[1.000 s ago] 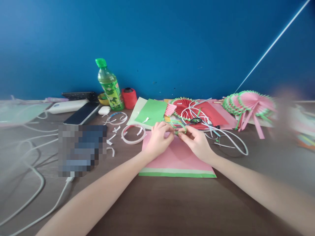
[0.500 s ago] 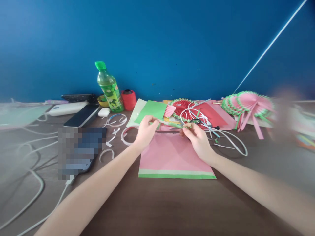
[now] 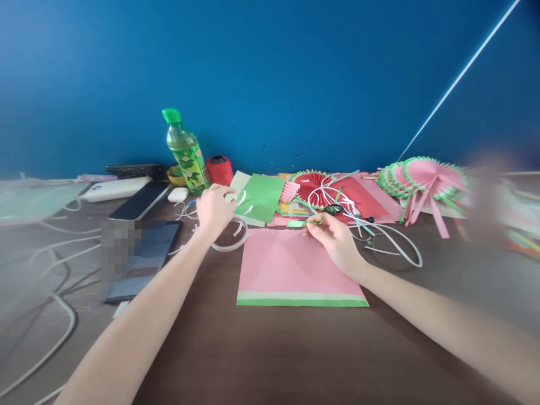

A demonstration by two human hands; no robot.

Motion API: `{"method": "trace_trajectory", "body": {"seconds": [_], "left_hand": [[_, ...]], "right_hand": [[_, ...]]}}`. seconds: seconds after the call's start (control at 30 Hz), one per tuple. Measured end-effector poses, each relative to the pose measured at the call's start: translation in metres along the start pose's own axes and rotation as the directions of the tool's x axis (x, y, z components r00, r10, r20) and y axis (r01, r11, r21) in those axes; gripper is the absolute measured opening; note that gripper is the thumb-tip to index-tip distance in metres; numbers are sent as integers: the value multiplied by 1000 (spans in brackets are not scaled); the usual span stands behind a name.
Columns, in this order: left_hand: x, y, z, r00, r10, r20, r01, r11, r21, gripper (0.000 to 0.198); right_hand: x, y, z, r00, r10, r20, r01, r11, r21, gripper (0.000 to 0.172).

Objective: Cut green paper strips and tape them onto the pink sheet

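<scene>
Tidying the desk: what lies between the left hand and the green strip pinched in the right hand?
Head view: the near corner of the green sheet lies between left hand and green strip; a tape ring sits just nearer.

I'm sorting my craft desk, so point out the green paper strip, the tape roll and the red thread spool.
green paper strip [image 3: 295, 223], head view, free left end
tape roll [image 3: 230, 248], head view, near rim
red thread spool [image 3: 220, 171], head view, side

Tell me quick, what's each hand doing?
Left hand: curled by the tape ring; a grip cannot be told.
Right hand: closed, pinching the green paper strip.
</scene>
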State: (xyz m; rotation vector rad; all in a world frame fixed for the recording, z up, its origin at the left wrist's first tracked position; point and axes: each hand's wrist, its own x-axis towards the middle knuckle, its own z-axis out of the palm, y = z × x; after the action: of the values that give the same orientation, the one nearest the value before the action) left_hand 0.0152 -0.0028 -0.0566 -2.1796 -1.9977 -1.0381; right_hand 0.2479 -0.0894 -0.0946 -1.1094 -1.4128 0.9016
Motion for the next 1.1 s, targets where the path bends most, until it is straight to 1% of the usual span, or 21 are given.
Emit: {"method": "trace_trajectory", "body": {"seconds": [0.07,0.1,0.13,0.17,0.2,0.27,0.3,0.4,0.43,0.47,0.5,0.57,0.6,0.63,0.67,0.77,0.87,0.9,0.93,1.03,1.1], "left_hand": [[0,6,-3,997,41,67,-37,998,-56,25],[-1,12,-6,990,58,130,-45,994,-103,27],[-1,17,-9,968,73,239,-31,984,-173,27],[-2,24,-12,922,97,375,5,966,-260,27],[-3,30,-15,858,128,498,53,942,-333,26],[-6,39,-19,677,271,685,113,880,-461,24],[-7,42,-19,659,286,696,148,858,-492,24],[-11,45,-16,713,234,661,208,829,-518,23],[-12,44,-15,708,220,671,235,822,-518,22],[-13,44,-14,674,221,705,269,816,-512,21],[-14,44,-14,616,234,752,306,809,-502,20],[-15,45,-17,470,289,834,364,797,-481,21],[-16,46,-19,415,318,852,381,790,-480,22],[-16,47,-21,380,345,858,394,779,-487,22],[-16,47,-22,363,367,856,404,766,-500,22],[-15,48,-24,363,401,841,412,741,-531,19],[-15,47,-22,349,410,843,371,766,-526,17],[-14,47,-21,354,404,843,352,778,-521,18],[-14,46,-20,369,390,843,339,789,-513,18],[-14,46,-17,443,316,839,326,815,-479,18],[-15,47,-17,467,273,841,317,836,-447,18]], "right_hand": [[0,-3,0,1000,-9,8,9,1000,-19,16],[0,-4,0,1000,-16,12,16,999,-30,16],[0,-5,0,1000,-22,16,23,999,-39,16],[0,-6,0,999,-27,23,28,999,-47,16],[1,-7,-1,999,-29,35,31,998,-50,16],[1,-9,-1,997,-25,66,27,999,-33,15],[2,-9,-1,996,-18,82,19,1000,-14,15],[1,-10,0,992,0,125,-6,999,52,15],[1,-10,0,990,3,139,-13,998,69,15],[0,-9,0,988,6,153,-19,996,82,15],[0,-9,1,986,7,164,-23,995,93,16],[0,-9,1,985,13,173,-32,994,106,17],[0,-9,1,985,19,173,-38,994,107,18],[0,-10,1,985,25,171,-44,993,106,18],[0,-10,1,985,32,170,-50,993,103,18],[0,-11,1,982,44,182,-60,994,88,17],[0,-11,0,972,29,231,-52,994,93,14],[1,-10,0,967,28,252,-58,992,112,13],[1,-10,0,962,31,273,-71,988,139,14],[2,-8,-1,946,53,320,-125,970,209,22],[3,-7,-1,944,65,325,-134,972,194,24]]}}
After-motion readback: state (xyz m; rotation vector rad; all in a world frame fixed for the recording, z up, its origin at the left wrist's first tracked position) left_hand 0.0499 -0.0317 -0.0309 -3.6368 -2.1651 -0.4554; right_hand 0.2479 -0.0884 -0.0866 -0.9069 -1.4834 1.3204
